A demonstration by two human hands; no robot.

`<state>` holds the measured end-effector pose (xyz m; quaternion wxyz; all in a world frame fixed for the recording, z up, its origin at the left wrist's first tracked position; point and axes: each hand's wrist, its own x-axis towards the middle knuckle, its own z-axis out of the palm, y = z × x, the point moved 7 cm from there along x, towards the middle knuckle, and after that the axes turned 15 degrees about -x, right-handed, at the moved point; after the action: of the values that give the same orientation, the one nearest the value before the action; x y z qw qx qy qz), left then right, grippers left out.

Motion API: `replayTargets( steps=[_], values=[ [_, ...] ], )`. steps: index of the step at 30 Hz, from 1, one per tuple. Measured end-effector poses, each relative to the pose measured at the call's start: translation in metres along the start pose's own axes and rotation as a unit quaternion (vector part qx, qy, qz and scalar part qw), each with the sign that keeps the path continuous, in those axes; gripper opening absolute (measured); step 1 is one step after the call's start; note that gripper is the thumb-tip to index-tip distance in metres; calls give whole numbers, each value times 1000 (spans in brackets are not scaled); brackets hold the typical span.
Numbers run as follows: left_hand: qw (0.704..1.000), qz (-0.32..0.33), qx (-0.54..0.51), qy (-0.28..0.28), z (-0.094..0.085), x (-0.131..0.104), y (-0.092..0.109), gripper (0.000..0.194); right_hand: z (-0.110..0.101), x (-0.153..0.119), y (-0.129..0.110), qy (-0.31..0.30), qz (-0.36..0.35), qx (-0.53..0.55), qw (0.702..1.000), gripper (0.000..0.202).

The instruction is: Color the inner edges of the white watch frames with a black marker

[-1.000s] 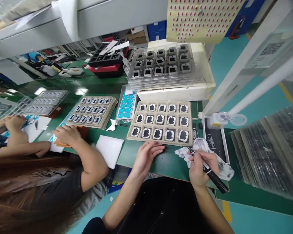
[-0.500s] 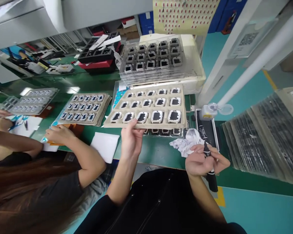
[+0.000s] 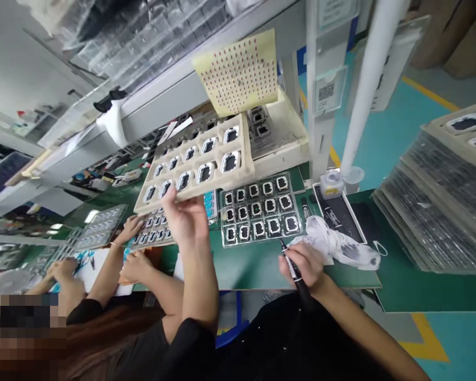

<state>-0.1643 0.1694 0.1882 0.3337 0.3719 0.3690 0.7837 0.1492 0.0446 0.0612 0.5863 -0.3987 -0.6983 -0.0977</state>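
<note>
Raised at the left, a beige tray [image 3: 218, 182] of white-and-black frame parts is tilted in the air. My left hand [image 3: 187, 219] grips its near edge, thumb on top and fingers underneath. A black marker [image 3: 294, 271] is held in my right hand [image 3: 306, 264], its tip pointing up and left. Just beyond that tip, a clear tray [image 3: 257, 210] with rows of similar parts lies on the green table. A crumpled white cloth [image 3: 335, 244] rests beside my right hand.
At the right are stacked trays [image 3: 432, 206]. A white post [image 3: 321, 127] stands behind a small bottle [image 3: 331, 184] in a shallow box. Yellow dotted paper [image 3: 240, 74] hangs from the shelf. A person's hands [image 3: 137, 267] are at the left, near another tray stack.
My left hand has lifted the beige tray up and leftward, uncovering the clear tray. My right hand has moved left and turned, with the marker tip now near that tray. The view has swung.
</note>
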Motion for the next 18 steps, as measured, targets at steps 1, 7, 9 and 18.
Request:
replayTargets(
  steps=[1,7,9,18],
  values=[
    [999,14,-26,13,9,17,-15,29,3,0,-3,-11,-10,-7,1000,26],
    [986,-135,-76,69,60,39,-111,52,7,-2,-6,-35,-16,-34,999,23],
    [975,-197,-75,64,56,19,-128,60,7,-2,-5,-39,-15,-35,999,22],
    [857,310,379,-159,74,-35,-74,57,6,-2,-2,-51,-28,2,998,24]
  ],
)
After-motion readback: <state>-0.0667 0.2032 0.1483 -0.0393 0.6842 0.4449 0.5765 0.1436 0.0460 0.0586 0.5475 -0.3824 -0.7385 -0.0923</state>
